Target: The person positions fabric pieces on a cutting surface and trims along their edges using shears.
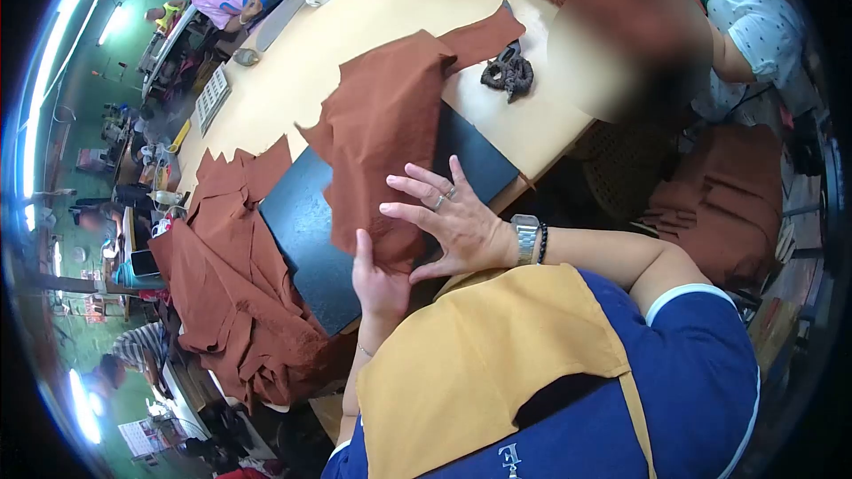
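A reddish-brown cut fabric piece (377,124) lies over the dark mat (297,213) and onto the pale table top. My left hand (383,288) is at its near edge, thumb on top and fingers hidden beneath the fabric, closed on it. Just above the same piece, my right hand (470,226) has its fingers spread and holds nothing. A silver watch (525,235) and a dark beaded bracelet are on my right wrist. To the left of the mat, a heap of reddish-brown fabric pieces (235,284) hangs over the table edge.
A dark knotted bundle (508,75) lies on the table (399,4) beyond the fabric. A calculator-like white object (211,98) sits at the left edge. More brown fabric (719,204) is stacked at right. Co-workers sit across the table and at right.
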Tool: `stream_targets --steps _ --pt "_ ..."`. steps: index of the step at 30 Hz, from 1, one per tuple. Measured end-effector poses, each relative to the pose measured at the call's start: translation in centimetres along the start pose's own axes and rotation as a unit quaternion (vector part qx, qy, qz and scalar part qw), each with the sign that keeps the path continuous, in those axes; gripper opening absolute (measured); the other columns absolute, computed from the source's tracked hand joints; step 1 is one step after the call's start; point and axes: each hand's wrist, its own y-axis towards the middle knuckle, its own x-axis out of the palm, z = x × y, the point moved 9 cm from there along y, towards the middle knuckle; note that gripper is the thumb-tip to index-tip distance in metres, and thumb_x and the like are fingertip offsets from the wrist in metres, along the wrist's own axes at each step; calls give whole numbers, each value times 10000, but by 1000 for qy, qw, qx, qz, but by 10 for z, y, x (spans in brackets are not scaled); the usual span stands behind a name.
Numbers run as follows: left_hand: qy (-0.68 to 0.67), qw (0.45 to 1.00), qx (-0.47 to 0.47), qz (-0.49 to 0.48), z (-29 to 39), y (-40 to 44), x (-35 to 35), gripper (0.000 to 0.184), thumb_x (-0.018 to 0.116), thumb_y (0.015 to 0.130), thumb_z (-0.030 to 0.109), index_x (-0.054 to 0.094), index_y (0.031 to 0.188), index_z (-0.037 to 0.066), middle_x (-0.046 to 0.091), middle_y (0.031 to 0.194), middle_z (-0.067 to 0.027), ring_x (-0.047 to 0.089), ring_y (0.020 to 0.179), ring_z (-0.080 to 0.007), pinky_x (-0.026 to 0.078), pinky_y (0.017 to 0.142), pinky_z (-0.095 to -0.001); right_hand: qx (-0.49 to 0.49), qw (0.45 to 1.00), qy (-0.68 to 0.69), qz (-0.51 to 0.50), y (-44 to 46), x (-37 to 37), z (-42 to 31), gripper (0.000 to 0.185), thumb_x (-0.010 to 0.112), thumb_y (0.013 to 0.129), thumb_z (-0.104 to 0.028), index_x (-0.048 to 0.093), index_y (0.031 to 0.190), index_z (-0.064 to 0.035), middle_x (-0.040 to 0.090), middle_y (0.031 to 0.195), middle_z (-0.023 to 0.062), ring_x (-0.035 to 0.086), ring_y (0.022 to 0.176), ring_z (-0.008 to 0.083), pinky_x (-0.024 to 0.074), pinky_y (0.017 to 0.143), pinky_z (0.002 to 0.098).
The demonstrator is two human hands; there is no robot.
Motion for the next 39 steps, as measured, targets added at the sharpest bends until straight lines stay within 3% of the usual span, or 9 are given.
stream_targets --steps 6,10,18,20,22,28,29,36,39 --pt "350 919 102 -150 9 -7 14 596 629 842 62 363 1373 16 426 1384 -116 437 1259 -205 330 1052 -340 21 989 137 58 3 0 27 540 686 735 -91 527 1249 -139 555 1266 113 523 1180 289 400 964 492" --pt "499 803 320 62 47 7 1 517 712 796 61 464 1245 -3 488 1271 -125 446 1216 -202 330 1046 -357 54 967 246 40 3 -8 34 272 596 744 14 622 992 -93 650 1018 69 589 1030 275 385 974 456" --pt "28 967 196 -162 61 78 -9 489 756 770 155 509 1185 75 496 1295 -110 435 1258 -250 295 1085 -400 -28 970 240 -18 11 -22 6 158 689 741 -126 552 795 -69 554 776 78 556 809 277 391 924 466" --pt "324 867 371 -78 95 66 -4 451 750 773 164 515 1155 116 499 1317 -103 434 1281 -253 267 1100 -416 -48 970 238 12 17 -41 0 294 779 638 -91 526 784 -54 503 730 110 534 719 312 435 687 385" --pt "533 723 439 -18 116 55 7 380 722 790 142 519 1111 143 509 1332 -97 433 1302 -256 227 1117 -437 -19 976 216 -13 17 -47 3 287 768 626 -41 532 789 -56 515 738 112 545 727 316 466 728 405" --pt "375 819 433 -39 150 51 11 161 555 880 7 506 1009 92 623 936 -33 549 963 -147 413 881 -304 -39 990 51 124 55 -106 15 291 650 655 95 550 893 -41 573 828 99 575 790 311 499 771 368" --pt "472 705 530 16 170 38 27 116 561 884 13 520 984 56 552 760 -46 483 764 -106 423 678 -271 -25 990 57 123 68 -112 24 286 631 675 106 564 911 -42 589 835 108 589 801 312 500 747 358" --pt "650 618 430 104 278 145 6 187 635 881 206 595 967 45 653 844 -176 651 830 -369 502 697 -396 -65 995 -57 42 223 -94 120 216 499 786 45 621 957 -3 661 870 209 663 852 330 507 765 376" --pt "573 498 641 111 364 113 49 123 664 860 154 620 940 72 654 870 -116 656 781 -307 503 690 -367 -91 987 -40 126 305 -112 115 229 492 817 26 651 972 -28 675 909 194 674 860 296 510 783 349"
